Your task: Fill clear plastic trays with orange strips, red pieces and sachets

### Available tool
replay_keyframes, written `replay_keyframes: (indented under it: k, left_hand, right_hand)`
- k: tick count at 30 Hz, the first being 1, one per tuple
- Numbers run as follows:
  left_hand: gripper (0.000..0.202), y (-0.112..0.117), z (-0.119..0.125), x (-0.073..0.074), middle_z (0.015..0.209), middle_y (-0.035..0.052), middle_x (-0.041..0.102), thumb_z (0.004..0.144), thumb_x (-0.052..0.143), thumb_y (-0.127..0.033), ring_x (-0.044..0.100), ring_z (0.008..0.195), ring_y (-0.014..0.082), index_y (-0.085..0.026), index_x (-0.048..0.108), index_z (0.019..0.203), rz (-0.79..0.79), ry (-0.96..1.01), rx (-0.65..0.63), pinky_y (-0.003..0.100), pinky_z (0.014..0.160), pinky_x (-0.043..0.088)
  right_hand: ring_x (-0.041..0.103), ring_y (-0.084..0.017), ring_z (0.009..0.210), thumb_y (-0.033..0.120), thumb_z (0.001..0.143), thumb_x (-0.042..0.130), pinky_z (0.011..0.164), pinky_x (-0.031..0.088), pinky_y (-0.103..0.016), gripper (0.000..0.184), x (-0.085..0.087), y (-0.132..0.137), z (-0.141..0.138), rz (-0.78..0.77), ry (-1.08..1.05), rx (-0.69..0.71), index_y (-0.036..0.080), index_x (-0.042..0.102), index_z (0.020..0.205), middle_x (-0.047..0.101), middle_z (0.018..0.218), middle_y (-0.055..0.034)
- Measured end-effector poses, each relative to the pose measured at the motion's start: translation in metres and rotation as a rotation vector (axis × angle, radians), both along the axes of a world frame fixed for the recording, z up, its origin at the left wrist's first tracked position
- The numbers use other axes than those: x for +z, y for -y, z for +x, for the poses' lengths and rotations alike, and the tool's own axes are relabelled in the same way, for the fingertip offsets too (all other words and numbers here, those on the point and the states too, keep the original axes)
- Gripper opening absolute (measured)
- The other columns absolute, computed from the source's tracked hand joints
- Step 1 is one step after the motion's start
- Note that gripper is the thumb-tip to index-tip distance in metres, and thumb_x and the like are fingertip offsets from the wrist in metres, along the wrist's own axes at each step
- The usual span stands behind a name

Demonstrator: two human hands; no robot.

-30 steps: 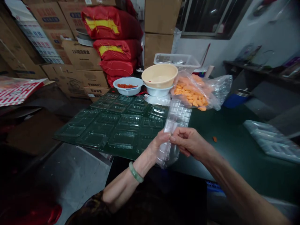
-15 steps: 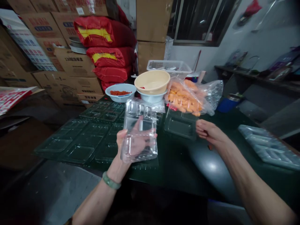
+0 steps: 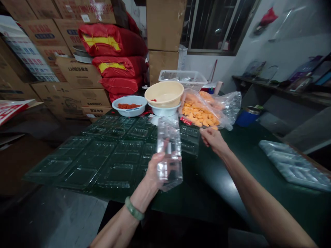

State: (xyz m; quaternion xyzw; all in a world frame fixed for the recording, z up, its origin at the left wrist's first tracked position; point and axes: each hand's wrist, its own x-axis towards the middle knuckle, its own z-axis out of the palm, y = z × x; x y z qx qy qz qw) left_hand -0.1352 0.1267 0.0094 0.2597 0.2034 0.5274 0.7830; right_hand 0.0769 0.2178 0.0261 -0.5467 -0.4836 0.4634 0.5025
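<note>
My left hand [image 3: 153, 168], with a green bangle at the wrist, grips a nested stack of clear plastic trays [image 3: 169, 137] and holds it upright over the table's front part. Its fingers show blurred through the plastic. My right hand [image 3: 212, 137] is closed, pinching the right edge of a single clear plastic tray [image 3: 190, 141] low over the table, just right of the stack. Rows of clear compartment trays [image 3: 116, 174] lie open side up on the dark green table, to the left of both hands.
Behind the trays stand a blue basin [image 3: 129, 106] of orange-red food, a cream basin [image 3: 164, 93] on another basin, and a clear bag [image 3: 200, 112] of orange pieces. A wrapped clear pack [image 3: 292, 165] lies at the right. Boxes [image 3: 77, 74] and red sacks [image 3: 113, 41] are piled behind.
The stack in my left hand has moved right and turned more edge-on. My right hand has shifted left with the single tray, bringing it beside the stack. The view has turned slightly.
</note>
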Motion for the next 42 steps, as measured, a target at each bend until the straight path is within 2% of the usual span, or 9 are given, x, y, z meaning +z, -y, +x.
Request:
replay_keyframes:
  k: [3,6,14,17,20,28,36,40,42]
  left_hand:
    - [0.074,0.013,0.031,0.000,0.073,0.0060,0.063,0.061,0.065,-0.039,0.061,0.064,0.0215,-0.016,0.041,0.127,0.032,-0.034,-0.044,0.031,0.060,0.045]
    - [0.069,0.030,0.049,0.000,0.064,0.0070,0.063,0.062,0.063,-0.045,0.060,0.058,0.0218,-0.009,0.047,0.120,0.112,-0.003,-0.155,0.031,0.057,0.044]
    - [0.072,0.064,0.037,-0.009,0.069,0.0038,0.061,0.062,0.069,-0.037,0.059,0.064,0.0189,-0.015,0.044,0.126,0.054,-0.115,-0.103,0.031,0.066,0.043]
    - [0.088,0.067,0.018,-0.006,0.084,0.0028,0.061,0.053,0.075,-0.022,0.058,0.073,0.0168,-0.023,0.037,0.133,0.076,-0.213,-0.019,0.028,0.068,0.043]
    - [0.090,0.061,-0.015,-0.001,0.094,0.0072,0.062,0.054,0.071,-0.026,0.058,0.086,0.0232,-0.021,0.033,0.135,0.097,-0.162,-0.015,0.033,0.074,0.043]
    - [0.097,0.042,-0.082,0.004,0.115,0.0156,0.058,0.056,0.060,-0.048,0.052,0.107,0.0361,-0.023,0.020,0.141,0.155,-0.042,-0.012,0.054,0.092,0.032]
    - [0.089,0.032,-0.045,-0.011,0.108,0.0142,0.060,0.059,0.061,-0.041,0.055,0.102,0.0333,-0.021,0.027,0.139,0.126,-0.036,-0.080,0.049,0.085,0.039]
    - [0.081,0.029,-0.013,-0.015,0.103,0.0124,0.061,0.059,0.065,-0.035,0.058,0.096,0.0299,-0.020,0.035,0.133,0.080,-0.047,-0.082,0.041,0.078,0.043]
    - [0.076,0.034,0.008,-0.009,0.098,0.0100,0.062,0.056,0.069,-0.032,0.059,0.090,0.0265,-0.020,0.043,0.126,0.035,-0.048,-0.073,0.036,0.074,0.044]
  right_hand:
    - [0.039,-0.004,0.032,0.034,0.070,0.065,0.032,0.025,-0.016,0.022,0.024,0.069,-0.029,-0.023,0.015,0.510,0.016,0.053,0.065,0.047,0.043,0.0066]
    - [0.036,-0.003,0.031,0.039,0.067,0.068,0.031,0.023,-0.015,0.030,0.032,0.111,-0.038,-0.068,-0.046,0.658,0.016,0.050,0.061,0.045,0.042,0.0076]
    - [0.034,-0.004,0.039,0.045,0.075,0.061,0.037,0.023,-0.018,0.032,0.023,0.146,-0.047,-0.068,0.027,0.561,0.016,0.052,0.066,0.042,0.048,0.0059]
    - [0.035,-0.006,0.051,0.042,0.082,0.054,0.045,0.028,-0.019,0.031,0.037,0.172,-0.060,0.080,0.086,0.448,0.015,0.052,0.067,0.043,0.058,0.0029]
    - [0.028,-0.005,0.049,0.042,0.083,0.052,0.044,0.024,-0.018,0.030,0.035,0.188,-0.048,-0.009,-0.119,0.383,0.017,0.048,0.068,0.035,0.056,0.0050]
    - [0.022,0.000,0.036,0.036,0.070,0.068,0.033,0.010,-0.014,0.036,-0.059,0.167,0.021,-0.740,-0.517,0.476,0.018,0.038,0.064,0.034,0.053,0.0082]
    - [0.024,-0.001,0.032,0.017,0.077,0.050,0.033,0.012,-0.013,0.025,-0.061,0.102,0.034,-0.885,-0.208,0.265,0.018,0.032,0.060,0.033,0.044,0.0087]
    - [0.028,-0.004,0.032,0.028,0.079,0.052,0.032,0.018,-0.016,0.016,-0.036,0.113,0.023,-0.473,0.185,-0.070,0.019,0.043,0.069,0.034,0.042,0.0092]
    - [0.034,-0.005,0.035,0.039,0.078,0.054,0.034,0.024,-0.017,0.021,-0.009,0.131,0.004,-0.152,0.256,-0.052,0.019,0.048,0.077,0.038,0.043,0.0087]
